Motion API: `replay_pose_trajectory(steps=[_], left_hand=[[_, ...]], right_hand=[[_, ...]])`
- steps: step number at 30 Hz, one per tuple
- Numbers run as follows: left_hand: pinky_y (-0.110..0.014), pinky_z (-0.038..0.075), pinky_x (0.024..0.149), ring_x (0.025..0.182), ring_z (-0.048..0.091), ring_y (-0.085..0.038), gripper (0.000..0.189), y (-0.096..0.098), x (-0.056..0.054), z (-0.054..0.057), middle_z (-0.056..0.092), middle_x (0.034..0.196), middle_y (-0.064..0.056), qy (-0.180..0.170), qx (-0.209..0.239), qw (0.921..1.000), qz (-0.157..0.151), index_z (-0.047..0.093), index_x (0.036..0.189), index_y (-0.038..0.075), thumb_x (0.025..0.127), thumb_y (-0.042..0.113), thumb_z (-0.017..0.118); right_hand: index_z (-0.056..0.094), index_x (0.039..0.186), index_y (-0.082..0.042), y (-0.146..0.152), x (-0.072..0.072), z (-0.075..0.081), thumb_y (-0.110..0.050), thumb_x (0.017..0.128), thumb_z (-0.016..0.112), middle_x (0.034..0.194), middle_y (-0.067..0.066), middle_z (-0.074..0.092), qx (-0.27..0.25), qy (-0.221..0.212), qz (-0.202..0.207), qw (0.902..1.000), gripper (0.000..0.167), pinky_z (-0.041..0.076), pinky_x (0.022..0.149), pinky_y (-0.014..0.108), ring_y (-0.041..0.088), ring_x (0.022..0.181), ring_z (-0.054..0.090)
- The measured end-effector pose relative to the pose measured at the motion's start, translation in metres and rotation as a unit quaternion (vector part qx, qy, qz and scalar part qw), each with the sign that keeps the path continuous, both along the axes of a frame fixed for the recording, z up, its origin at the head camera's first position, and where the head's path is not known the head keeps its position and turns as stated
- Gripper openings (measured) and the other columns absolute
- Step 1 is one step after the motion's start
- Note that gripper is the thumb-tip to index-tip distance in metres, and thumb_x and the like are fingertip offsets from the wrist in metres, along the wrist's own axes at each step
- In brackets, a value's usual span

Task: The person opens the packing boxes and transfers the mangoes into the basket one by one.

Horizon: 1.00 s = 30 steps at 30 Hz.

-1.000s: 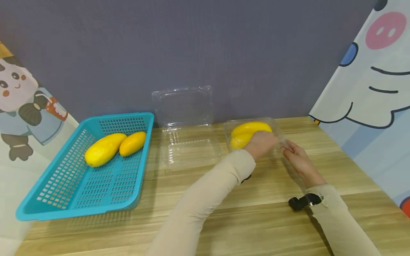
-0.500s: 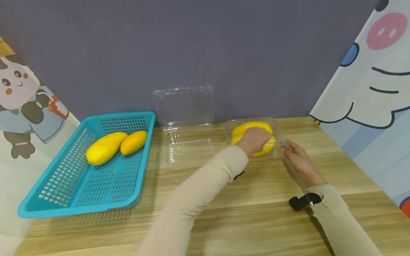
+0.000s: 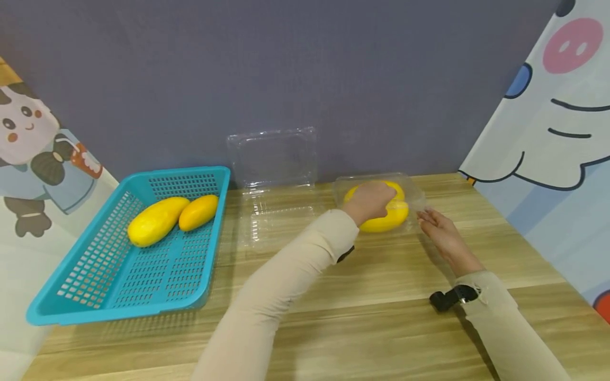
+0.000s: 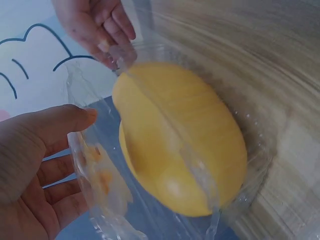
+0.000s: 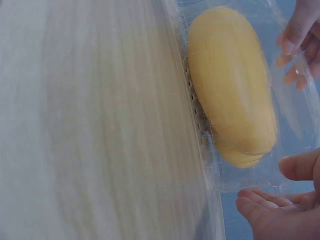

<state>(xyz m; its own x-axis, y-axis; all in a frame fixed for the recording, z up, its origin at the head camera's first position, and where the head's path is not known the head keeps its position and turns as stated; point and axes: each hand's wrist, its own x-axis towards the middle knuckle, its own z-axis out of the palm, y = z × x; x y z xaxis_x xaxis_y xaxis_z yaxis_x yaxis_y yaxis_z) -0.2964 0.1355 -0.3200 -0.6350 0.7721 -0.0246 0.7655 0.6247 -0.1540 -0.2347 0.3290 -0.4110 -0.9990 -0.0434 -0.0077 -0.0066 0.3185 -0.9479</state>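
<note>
Head view: two smooth yellow oval fruits (image 3: 388,218) were contained in a clear plastic box (image 3: 339,191) on the wood-grain table (image 3: 381,280). Left wrist view: tilted clear plastic lid (image 4: 111,186) was gripped between the left hand's (image 4: 35,165) thumb and fingers. Right wrist view: box corner was pinched by the right hand (image 5: 290,216).

Right hand (image 3: 445,241) at clear container (image 3: 414,198)

Wood table (image 3: 381,323): basket (image 3: 114,315), clear containers (image 3: 413,199)

Booth-like nook, wooden tabletop (image 3: 381,296), cartoon-printed walls (image 3: 562,159)
</note>
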Motion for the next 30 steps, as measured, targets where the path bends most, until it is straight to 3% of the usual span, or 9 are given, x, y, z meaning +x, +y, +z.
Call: replay_pose_trajectory(steps=[7,11,16,22,30], left_hand=[[-0.028,0.049,0.076,0.084,0.059,-0.013,0.019,-0.007,-0.007,0.01,0.066,0.093,0.002,0.03,0.047,0.9984,-0.012,0.067,0.103,0.013,0.089,0.025,0.063],[-0.026,0.05,0.083,0.093,0.062,-0.012,0.027,-0.008,-0.011,0.014,0.068,0.105,0.003,0.005,0.086,0.9962,0.012,0.067,0.113,0.015,0.091,0.03,0.062],[-0.023,0.051,0.083,0.101,0.062,-0.011,0.035,-0.009,-0.013,0.019,0.065,0.119,0.005,-0.021,0.144,0.988,0.05,0.063,0.123,0.018,0.091,0.031,0.063],[-0.02,0.051,0.081,0.098,0.063,-0.01,0.031,-0.015,-0.018,0.026,0.066,0.116,0.004,-0.018,0.203,0.978,0.044,0.065,0.12,0.017,0.091,0.028,0.063],[-0.02,0.047,0.088,0.104,0.06,-0.01,0.029,-0.028,-0.03,0.037,0.066,0.116,0.003,-0.052,0.24,0.9688,0.037,0.065,0.119,0.015,0.091,0.022,0.064]], right_hand=[[-0.004,0.144,0.013,0.0,0.0,0.0,-0.012,0.102,0.029,0.149,0.035,0.012,0.004,0.002,-0.001,1.0,0.059,0.021,0.112,0.046,0.045,0.137,0.016],[-0.006,0.145,0.011,0.001,0.001,0.001,-0.012,0.102,0.028,0.15,0.034,0.009,-0.004,-0.003,0.007,1.0,0.059,0.018,0.112,0.048,0.045,0.138,0.013],[-0.006,0.145,0.011,0.001,0.003,0.0,-0.012,0.102,0.028,0.15,0.034,0.009,-0.002,-0.001,0.009,1.0,0.059,0.02,0.112,0.046,0.045,0.138,0.014],[-0.005,0.145,0.011,0.002,0.004,-0.002,-0.012,0.102,0.028,0.15,0.034,0.01,0.001,0.001,0.004,1.0,0.059,0.022,0.112,0.043,0.044,0.137,0.015],[-0.005,0.145,0.011,0.001,0.003,-0.003,-0.012,0.103,0.028,0.15,0.034,0.009,-0.01,0.0,0.004,0.9999,0.058,0.02,0.112,0.046,0.044,0.138,0.013]])
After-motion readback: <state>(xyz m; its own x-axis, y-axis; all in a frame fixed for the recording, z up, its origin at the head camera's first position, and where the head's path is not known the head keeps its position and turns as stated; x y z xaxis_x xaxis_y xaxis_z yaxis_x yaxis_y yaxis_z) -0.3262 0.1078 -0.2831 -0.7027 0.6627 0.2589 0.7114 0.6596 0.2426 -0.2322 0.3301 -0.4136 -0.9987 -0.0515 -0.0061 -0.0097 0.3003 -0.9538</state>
